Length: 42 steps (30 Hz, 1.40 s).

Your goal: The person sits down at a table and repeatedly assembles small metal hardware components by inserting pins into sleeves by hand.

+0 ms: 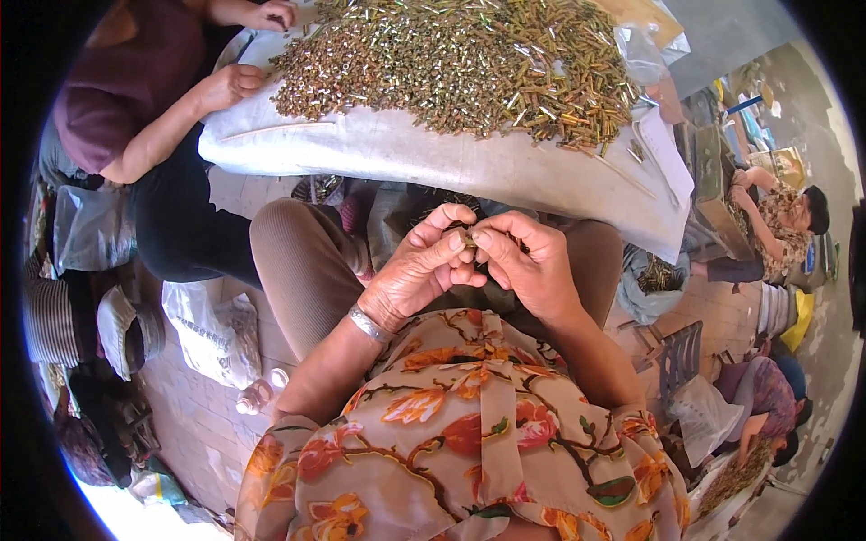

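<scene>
Head view, left hand (pixel 417 272) and right hand (pixel 534 268) pinching one small piece (pixel 470 242), perhaps metal, one parts heap (pixel 451 68) beyond.

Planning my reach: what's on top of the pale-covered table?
Mostly a heap of small brass-coloured pieces, with a thin stick near its left end. The heap hides its lower layers and the cover beneath.

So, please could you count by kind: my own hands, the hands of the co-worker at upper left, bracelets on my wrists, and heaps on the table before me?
Left hand and right hand: 2
Co-worker's hands: 2
Silver-coloured bracelet: 1
Heap of small brass-coloured pieces: 1
Total: 6
</scene>
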{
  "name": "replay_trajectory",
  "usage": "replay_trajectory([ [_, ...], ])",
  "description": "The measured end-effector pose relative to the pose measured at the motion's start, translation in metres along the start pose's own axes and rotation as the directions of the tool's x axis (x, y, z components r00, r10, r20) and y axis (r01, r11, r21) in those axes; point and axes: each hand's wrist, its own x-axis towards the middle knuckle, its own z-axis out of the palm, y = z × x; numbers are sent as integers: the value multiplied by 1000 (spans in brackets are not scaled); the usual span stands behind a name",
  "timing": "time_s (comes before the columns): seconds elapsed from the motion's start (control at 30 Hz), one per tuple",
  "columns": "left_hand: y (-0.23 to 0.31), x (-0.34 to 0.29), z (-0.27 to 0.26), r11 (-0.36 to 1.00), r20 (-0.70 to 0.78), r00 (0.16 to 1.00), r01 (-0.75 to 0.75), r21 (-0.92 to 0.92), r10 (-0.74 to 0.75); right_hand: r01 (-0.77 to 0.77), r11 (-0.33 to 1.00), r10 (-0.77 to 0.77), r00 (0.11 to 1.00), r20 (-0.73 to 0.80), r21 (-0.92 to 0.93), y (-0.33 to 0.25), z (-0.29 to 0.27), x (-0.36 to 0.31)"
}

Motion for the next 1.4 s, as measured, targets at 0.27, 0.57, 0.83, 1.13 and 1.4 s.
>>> replay_trajectory([
  [0.27, 12, -1, 9, 860, -215, 937, -140, 490, 275, -245, 880, 227, 969, 92, 407, 13, -8, 8],
  [0.57, 6, 5, 2, 689, -202, 894, -148, 710, 400, -364, 629, 324, 926, 194, 687, 33, -20, 15],
  [0.83, 3, 4, 4, 480, -141, 835, -161, 862, 532, -332, 591, 294, 937, 186, 735, 33, -17, 17],
  [1.13, 4, 2, 10, 43, 133, 803, -194, 980, 581, -303, 569, 320, 938, 135, 765, 36, -15, 16],
  [1.4, 3, 0, 9, 107, 86, 791, -188, 976, 605, -290, 558, 320, 940, 121, 777, 31, -14, 14],
])
